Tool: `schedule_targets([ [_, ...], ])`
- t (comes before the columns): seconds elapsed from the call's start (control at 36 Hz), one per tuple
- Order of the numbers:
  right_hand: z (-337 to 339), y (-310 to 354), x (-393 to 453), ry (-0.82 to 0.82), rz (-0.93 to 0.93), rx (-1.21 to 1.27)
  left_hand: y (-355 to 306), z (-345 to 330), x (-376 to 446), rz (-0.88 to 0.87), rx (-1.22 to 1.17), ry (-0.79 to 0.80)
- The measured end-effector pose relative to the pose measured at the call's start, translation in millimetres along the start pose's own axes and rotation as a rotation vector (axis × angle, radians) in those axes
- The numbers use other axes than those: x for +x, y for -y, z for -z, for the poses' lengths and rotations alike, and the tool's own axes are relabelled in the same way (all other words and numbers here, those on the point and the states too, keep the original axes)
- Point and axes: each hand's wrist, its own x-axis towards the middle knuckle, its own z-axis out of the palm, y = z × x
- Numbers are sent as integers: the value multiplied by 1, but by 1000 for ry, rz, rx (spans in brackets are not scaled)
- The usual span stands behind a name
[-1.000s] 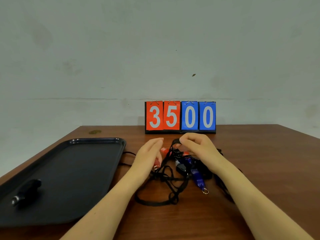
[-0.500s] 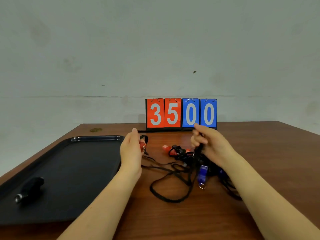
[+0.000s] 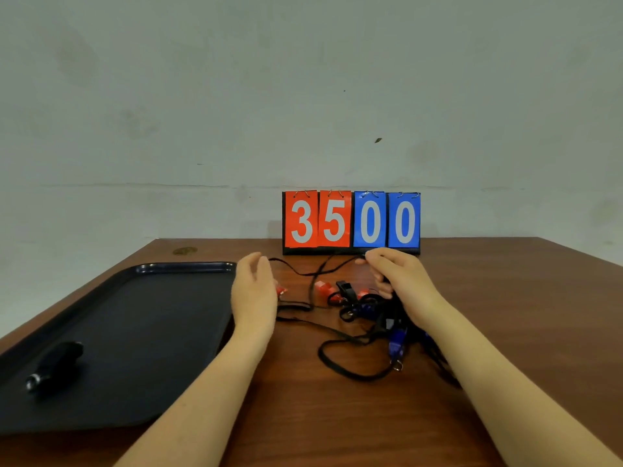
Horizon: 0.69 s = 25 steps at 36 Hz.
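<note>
Under the right hand (image 3: 401, 288), tangled black cords (image 3: 384, 323) half-hide blue whistles (image 3: 397, 343).

The palm of the left hand (image 3: 254, 291) is turned away, so it cannot be told whether the red whistle (image 3: 280, 290) showing at its right edge is gripped or merely lies behind it. Part of the black cords (image 3: 337, 364) is covered by the right hand (image 3: 403, 288) and its wrist. At lower left the tray (image 3: 141, 332) is cut by the frame's edge, and the dark object (image 3: 55, 365) on it is too blurred to be identified. Both forearms are cropped at the bottom.
</note>
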Motion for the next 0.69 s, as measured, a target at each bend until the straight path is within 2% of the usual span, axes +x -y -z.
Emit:
schedule_targets([
  [0.08,-3,1,-3,66,35,-84,-3,-5,-9,-162,30,198],
  [0.17,-7,0,-4,155,62,-155,0,-12,-14,-234,84,411],
  [0.28,-9,-1,-4,201,80,-174,-1,-14,-24,-179,194,713],
  [0.33,-9,-2,-3,189,70,-168,-4,-15,-28,-148,252,800],
  [0.39,-8,-4,-2,184,66,-152,-7,-17,-29,-88,185,857],
  [0.44,-7,-5,-2,182,85,-165,-9,-18,-26,0,53,829],
  [0.53,-9,-6,-2,173,96,-292,-12,-15,-19,109,-95,644],
  [0.64,-11,-16,-1,210,90,-674,-11,-8,-10,49,-50,406],
  [0.69,-11,-19,-2,224,107,-780,-12,-6,-8,63,-70,331],
])
